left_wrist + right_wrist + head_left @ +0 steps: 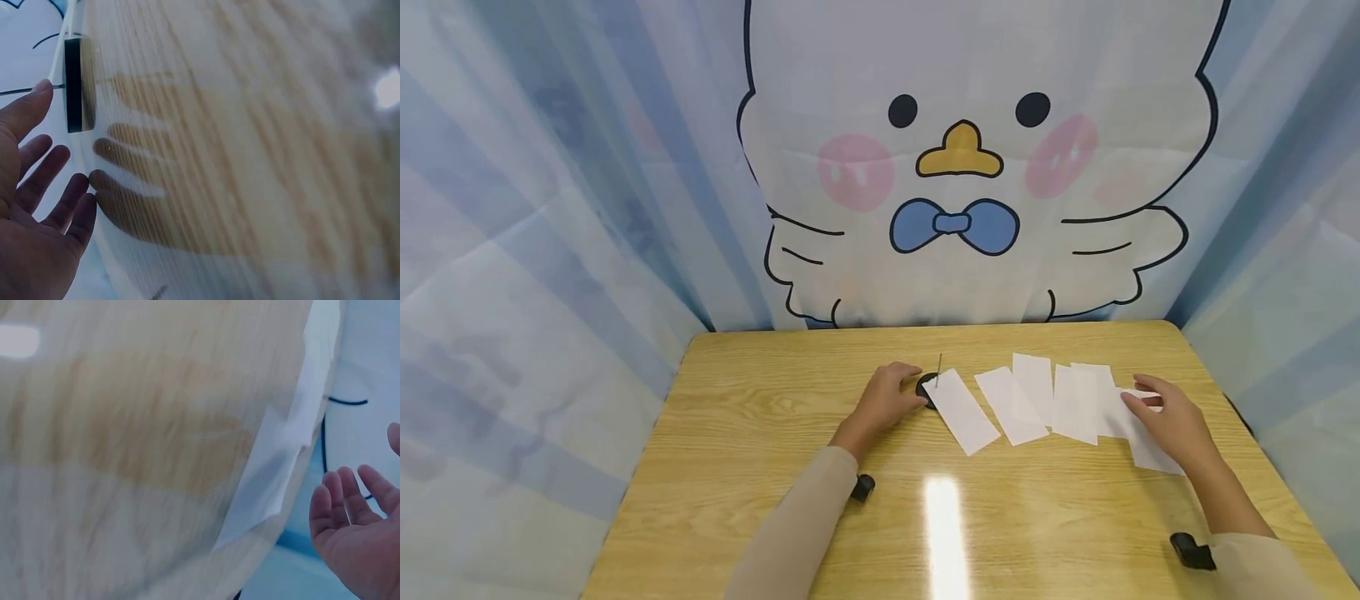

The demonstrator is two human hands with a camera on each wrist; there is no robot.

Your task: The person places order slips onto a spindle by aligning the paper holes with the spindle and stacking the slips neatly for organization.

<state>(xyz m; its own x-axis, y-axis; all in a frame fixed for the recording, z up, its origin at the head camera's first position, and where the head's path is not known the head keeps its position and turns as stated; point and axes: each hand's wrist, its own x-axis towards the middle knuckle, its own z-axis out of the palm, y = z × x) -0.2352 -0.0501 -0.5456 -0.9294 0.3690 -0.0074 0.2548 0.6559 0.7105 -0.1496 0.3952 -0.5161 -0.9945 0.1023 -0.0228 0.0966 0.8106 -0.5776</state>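
A round black base with a thin upright metal spike (939, 367), like a bill spike, stands near the back middle of the table. Beside its left edge is my left hand (887, 398), fingers loosely bent and holding nothing; in the left wrist view the thumb lies close to the black base (74, 87). One white paper slip (966, 417) overlaps the base at its upper corner; whether the spike pierces it, I cannot tell. My right hand (1176, 421) hovers over the rightmost slip (1153, 454), fingers relaxed. That slip (262, 478) lies on the wood in the right wrist view.
Between the hands several more white slips (1011, 408) lie in an overlapping row on the wooden table (760, 417). Behind the table's back edge hangs a curtain (970, 283) with a cartoon bird. Curtains also flank both sides.
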